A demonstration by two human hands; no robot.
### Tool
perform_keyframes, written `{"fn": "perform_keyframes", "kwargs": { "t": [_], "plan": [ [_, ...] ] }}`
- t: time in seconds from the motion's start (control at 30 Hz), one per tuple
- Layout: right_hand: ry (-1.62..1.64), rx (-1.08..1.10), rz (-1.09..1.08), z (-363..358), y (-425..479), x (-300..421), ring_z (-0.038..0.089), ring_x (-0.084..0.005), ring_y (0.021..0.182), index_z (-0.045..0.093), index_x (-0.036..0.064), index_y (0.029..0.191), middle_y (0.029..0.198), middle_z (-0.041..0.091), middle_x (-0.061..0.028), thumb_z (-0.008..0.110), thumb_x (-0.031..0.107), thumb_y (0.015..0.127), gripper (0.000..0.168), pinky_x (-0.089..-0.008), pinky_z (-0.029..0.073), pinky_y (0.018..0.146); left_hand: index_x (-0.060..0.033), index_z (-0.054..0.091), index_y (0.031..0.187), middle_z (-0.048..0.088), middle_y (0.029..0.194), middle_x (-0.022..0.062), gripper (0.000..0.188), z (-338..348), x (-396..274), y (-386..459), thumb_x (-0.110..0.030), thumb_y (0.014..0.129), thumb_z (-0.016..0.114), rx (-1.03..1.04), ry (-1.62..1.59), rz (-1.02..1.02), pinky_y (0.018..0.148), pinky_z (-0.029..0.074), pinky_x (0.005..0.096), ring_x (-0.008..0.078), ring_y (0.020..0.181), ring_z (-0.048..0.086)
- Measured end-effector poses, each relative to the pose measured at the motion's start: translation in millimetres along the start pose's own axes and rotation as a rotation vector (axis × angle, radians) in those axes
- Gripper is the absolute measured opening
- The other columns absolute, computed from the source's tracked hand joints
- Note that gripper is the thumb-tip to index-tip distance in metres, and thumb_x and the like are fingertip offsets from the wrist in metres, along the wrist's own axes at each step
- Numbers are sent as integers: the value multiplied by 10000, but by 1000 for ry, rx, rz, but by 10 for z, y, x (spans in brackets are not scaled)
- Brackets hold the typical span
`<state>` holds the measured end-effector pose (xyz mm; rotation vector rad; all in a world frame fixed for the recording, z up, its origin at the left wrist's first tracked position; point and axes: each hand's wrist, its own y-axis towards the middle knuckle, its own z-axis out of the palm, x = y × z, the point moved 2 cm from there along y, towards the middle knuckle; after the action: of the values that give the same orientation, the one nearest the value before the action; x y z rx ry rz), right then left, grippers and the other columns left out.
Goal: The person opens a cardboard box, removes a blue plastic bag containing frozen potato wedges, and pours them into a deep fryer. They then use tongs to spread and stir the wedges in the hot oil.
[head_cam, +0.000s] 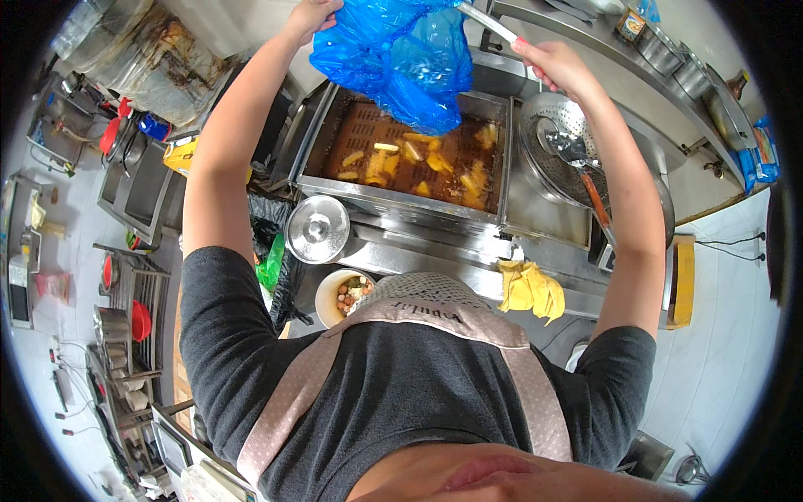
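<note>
My left hand (313, 17) grips the edge of a blue plastic bag (395, 59), raised above the back of a deep fryer (401, 202). In my right hand (555, 63) is the handle of a metal utensil (489, 22); its far end is hidden at or behind the bag. Yellow fried pieces (439, 162) float in the dark oil below. To the right of the oil, a perforated metal strainer (558, 132) holds a ladle or spatula with a wooden handle (595, 197).
A round metal lid (317, 229) lies in front of the fryer, near a white bucket of eggshells (342, 295). A yellow cloth (532, 290) hangs over the front edge. Metal pots (659, 50) stand on the shelf at upper right. A black bag (292, 276) is at left.
</note>
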<state>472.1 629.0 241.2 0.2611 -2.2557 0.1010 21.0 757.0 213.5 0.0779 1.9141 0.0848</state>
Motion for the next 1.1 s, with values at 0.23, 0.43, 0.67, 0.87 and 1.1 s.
{"fn": "perform_keyframes", "kwargs": {
  "t": [0.23, 0.43, 0.67, 0.87, 1.1],
  "plan": [
    [-517, -73, -128, 295, -199, -102, 637, -340, 816, 673, -4, 978, 836, 662, -199, 610, 634, 724, 690, -410, 482, 752, -113, 579, 990, 507, 880, -41, 146, 95, -295, -89, -235, 910, 569, 91, -101, -60, 821, 515, 229, 52, 804, 525],
    [-608, -135, -352, 552, -156, 22, 629, -343, 767, 684, 64, 902, 777, 654, -168, 604, 601, 746, 565, -416, 494, 694, -110, 551, 1049, 546, 950, -21, 164, -179, -260, -144, -224, 946, 496, 241, -161, -97, 887, 494, 260, 76, 892, 558],
    [-739, -259, -569, 268, -150, 482, 633, -339, 744, 672, 89, 864, 745, 647, -150, 596, 598, 750, 527, -435, 502, 668, -73, 505, 1104, 583, 1069, 41, 212, -211, -91, -479, -221, 976, 425, 188, -231, -153, 912, 485, 286, 139, 984, 583],
    [-858, -363, -635, 232, -27, 679, 630, -327, 713, 684, 102, 902, 732, 646, -136, 607, 583, 748, 511, -421, 496, 638, -71, 471, 1124, 581, 1146, 88, 204, 167, -240, -793, -189, 985, 379, 245, -313, -162, 964, 457, 367, 191, 1054, 580],
    [-1007, -225, -512, 41, -95, 862, 638, -323, 712, 656, 37, 940, 728, 638, -171, 657, 513, 726, 523, -415, 512, 630, 116, 380, 1235, 528, 1192, 232, 354, 343, -116, -807, -95, 973, 269, 77, -727, -358, 1017, 413, 411, 329, 1134, 518]
  ]
}}
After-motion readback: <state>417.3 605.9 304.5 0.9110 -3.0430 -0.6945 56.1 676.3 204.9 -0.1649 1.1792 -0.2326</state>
